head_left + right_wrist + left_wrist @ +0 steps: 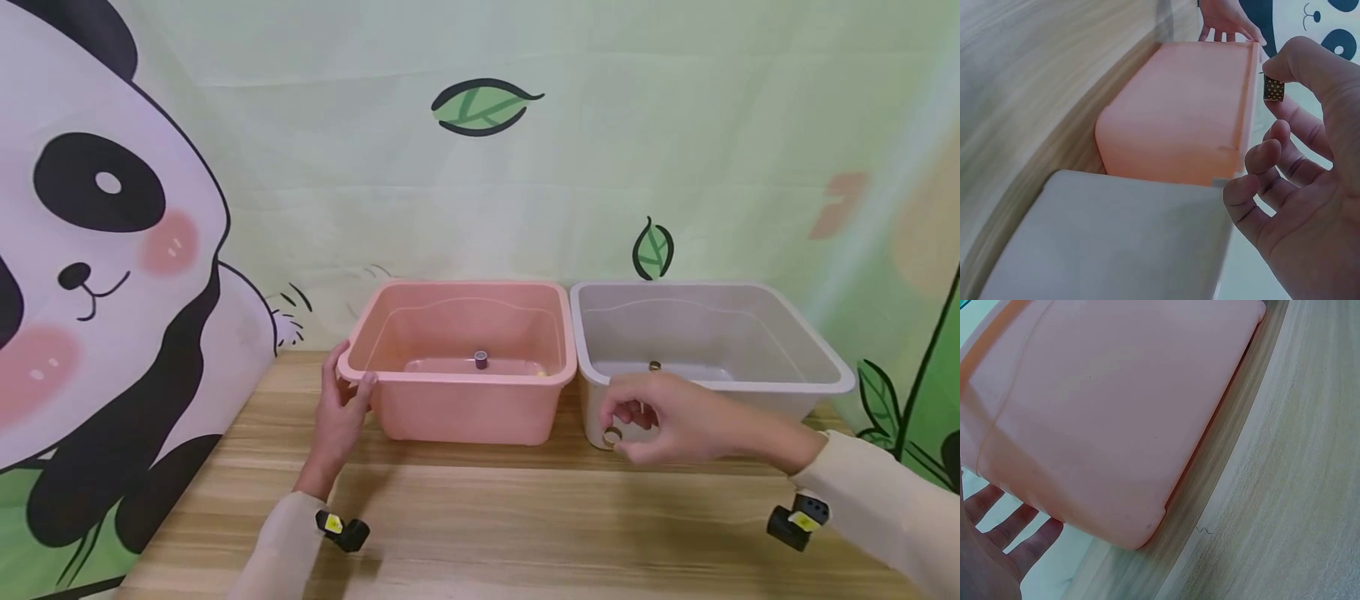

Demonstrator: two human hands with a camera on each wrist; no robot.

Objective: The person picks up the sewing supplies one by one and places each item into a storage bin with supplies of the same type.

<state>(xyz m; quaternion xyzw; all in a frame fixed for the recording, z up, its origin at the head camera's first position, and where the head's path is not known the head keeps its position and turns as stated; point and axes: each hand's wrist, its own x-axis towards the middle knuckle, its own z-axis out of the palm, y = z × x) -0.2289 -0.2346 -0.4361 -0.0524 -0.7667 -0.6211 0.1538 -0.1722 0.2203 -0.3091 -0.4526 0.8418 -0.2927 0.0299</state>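
Note:
My left hand (341,421) holds the left front corner of a pink plastic basin (465,412), its thumb at the front rim. In the left wrist view, the fingers (1038,545) touch the basin's outer wall. Between thumb and forefinger, my right hand (675,417) pinches a small ring-shaped piece (1274,88), dark with gold dots. The pinched piece is in front of the grey basin (712,386), below its rim. Inside the pink basin stands a small dark piece (481,359) with a pale top. A small gold-brown piece (655,366) lies in the grey basin, partly hidden behind the front rim.
The two basins stand side by side on a wooden table (480,517), against a pale green cloth (480,208) printed with leaves and a panda. A bit of something yellow (542,374) shows in the pink basin at its front right.

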